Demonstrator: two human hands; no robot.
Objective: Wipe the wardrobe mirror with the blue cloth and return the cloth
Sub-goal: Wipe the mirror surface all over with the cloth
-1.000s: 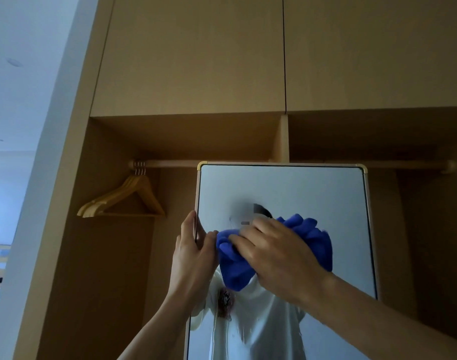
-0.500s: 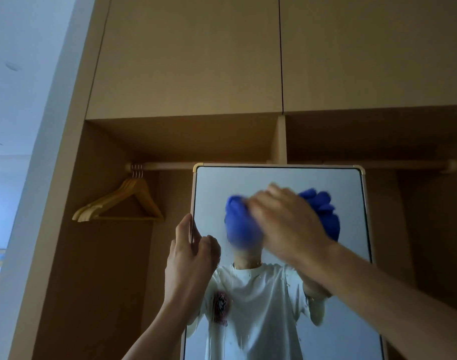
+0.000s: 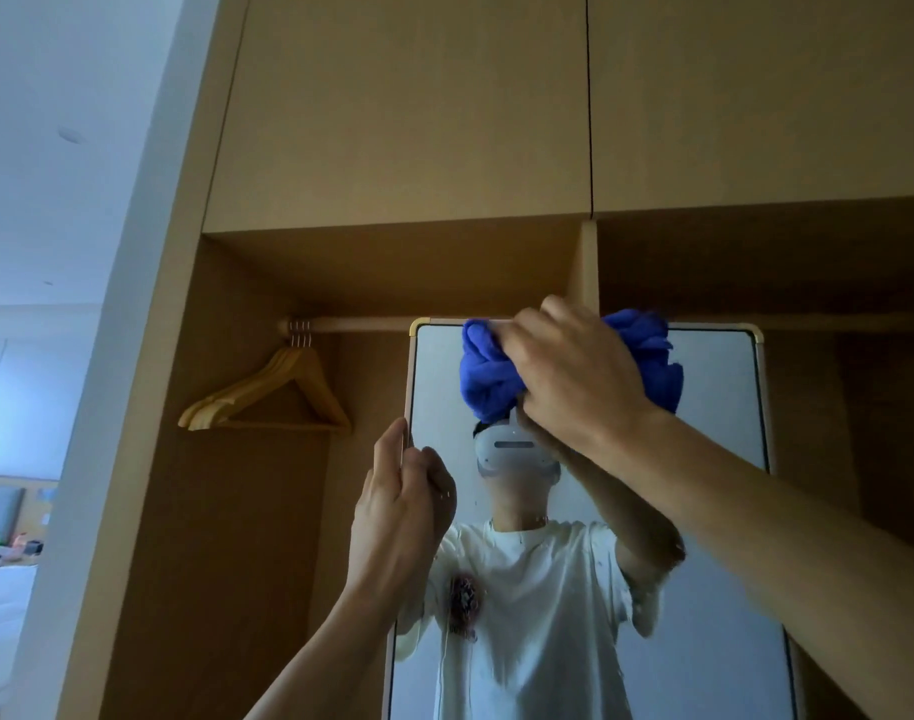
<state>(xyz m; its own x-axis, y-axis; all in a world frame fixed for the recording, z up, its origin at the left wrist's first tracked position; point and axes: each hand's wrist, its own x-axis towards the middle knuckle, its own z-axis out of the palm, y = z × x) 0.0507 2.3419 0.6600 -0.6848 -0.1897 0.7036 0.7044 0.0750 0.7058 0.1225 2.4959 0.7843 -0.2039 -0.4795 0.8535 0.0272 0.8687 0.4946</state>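
Your R hand is gripping the bunched blue cloth, pressing it vs the mirror right at its top edge. L hand is curling round the mirror's left edge. Wooden hangers are hanging on the rail beside it.

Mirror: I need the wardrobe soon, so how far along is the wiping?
Done: the cloth is fetched and on the mirror. In hand: the right hand presses it against the top edge while the left hand grips the left edge. Left: the lower glass shows what look like drips and streaks, so it probably needs passes; then the cloth must go back.
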